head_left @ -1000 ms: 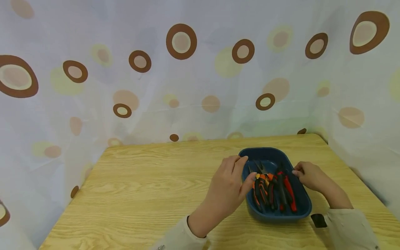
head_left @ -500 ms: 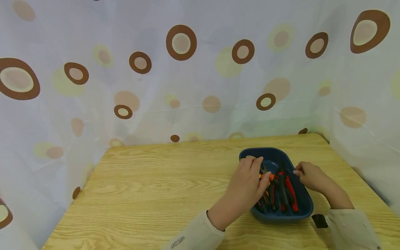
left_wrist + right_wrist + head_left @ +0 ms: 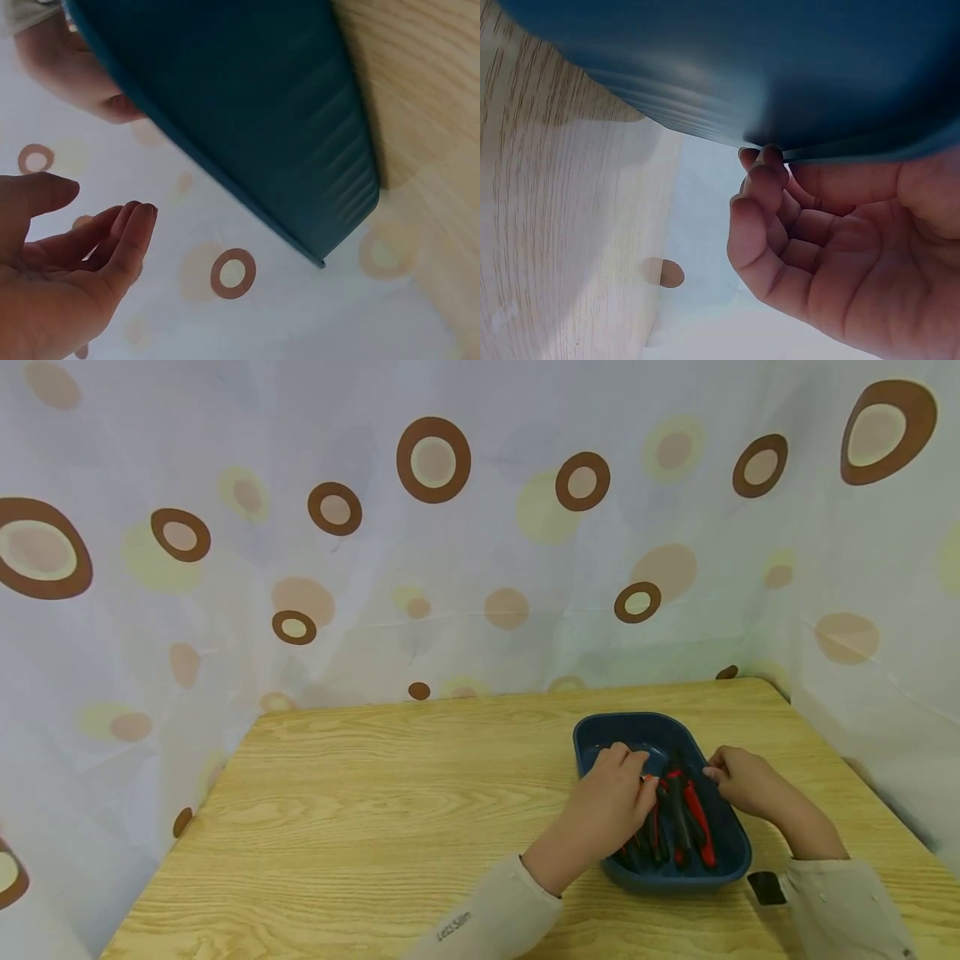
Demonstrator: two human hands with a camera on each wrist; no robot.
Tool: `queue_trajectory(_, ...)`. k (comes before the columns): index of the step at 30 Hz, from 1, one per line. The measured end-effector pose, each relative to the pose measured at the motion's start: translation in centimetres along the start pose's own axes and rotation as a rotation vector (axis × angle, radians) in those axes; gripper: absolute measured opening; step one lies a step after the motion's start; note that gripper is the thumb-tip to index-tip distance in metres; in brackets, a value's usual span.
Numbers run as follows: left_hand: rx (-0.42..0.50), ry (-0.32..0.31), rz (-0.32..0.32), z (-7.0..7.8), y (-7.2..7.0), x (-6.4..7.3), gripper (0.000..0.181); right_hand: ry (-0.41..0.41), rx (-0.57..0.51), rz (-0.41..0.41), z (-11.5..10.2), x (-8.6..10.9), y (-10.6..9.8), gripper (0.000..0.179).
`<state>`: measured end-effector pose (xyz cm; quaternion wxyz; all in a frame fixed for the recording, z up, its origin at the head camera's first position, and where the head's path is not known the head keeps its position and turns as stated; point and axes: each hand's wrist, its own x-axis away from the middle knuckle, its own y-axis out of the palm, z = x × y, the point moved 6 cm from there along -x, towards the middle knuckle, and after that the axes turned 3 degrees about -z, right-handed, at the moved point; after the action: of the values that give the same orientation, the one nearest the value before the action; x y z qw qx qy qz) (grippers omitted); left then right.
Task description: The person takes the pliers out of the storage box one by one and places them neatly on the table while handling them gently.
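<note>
A dark blue plastic bin (image 3: 678, 887) stands on the right of the table and holds several pliers. A pair of pliers with red and black handles (image 3: 697, 825) lies on the right inside it. My left hand (image 3: 609, 806) is over the left part of the bin and hides other pliers. In the left wrist view that hand (image 3: 82, 277) has thumb and loosely bent fingers apart, with nothing between them. My right hand (image 3: 750, 785) pinches the bin's right rim. Thumb and curled fingertips meet on that rim (image 3: 832, 154) in the right wrist view.
The light wood-grain table (image 3: 360, 827) stretches left of the bin. A white curtain (image 3: 480, 552) with brown ring patterns encloses the back and both sides. A small black object (image 3: 767, 888) shows at the right sleeve (image 3: 843, 902).
My left hand has moved right and slightly down, from the bin's left edge to over the pliers, covering the orange-handled ones. The right hand stays on the rim.
</note>
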<state>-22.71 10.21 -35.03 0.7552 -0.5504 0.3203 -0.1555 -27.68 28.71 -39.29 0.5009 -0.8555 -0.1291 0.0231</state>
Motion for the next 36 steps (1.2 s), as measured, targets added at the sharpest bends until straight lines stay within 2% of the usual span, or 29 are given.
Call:
queue_trajectory(6,-0.080,-0.033,-0.102,0.0,1.9,-0.3,0.037,0.009,-0.010,-0.006,-0.2,-0.1,0.1,0.016)
queue_trajectory(11,-0.121,-0.025,-0.148,0.0,2.9,-0.6,0.034,0.019,-0.011,-0.012,-0.3,-0.3,0.0,0.016)
queue_trajectory(19,-0.200,-0.074,-0.251,0.3,4.4,-1.5,0.033,0.026,-0.009,-0.016,-0.3,-0.4,0.0,0.015)
queue_trajectory(24,-0.256,-0.099,-0.281,0.4,5.1,-1.8,0.038,0.025,-0.006,-0.016,-0.5,-0.6,0.1,0.015)
queue_trajectory(30,-0.323,-0.121,-0.315,0.5,5.7,-1.9,0.035,0.027,-0.009,-0.018,-0.6,-0.6,0.2,0.015)
queue_trajectory(36,-0.408,-0.066,-0.348,0.6,6.4,-2.0,0.030,0.029,-0.009,-0.019,-0.7,-0.3,0.3,0.015)
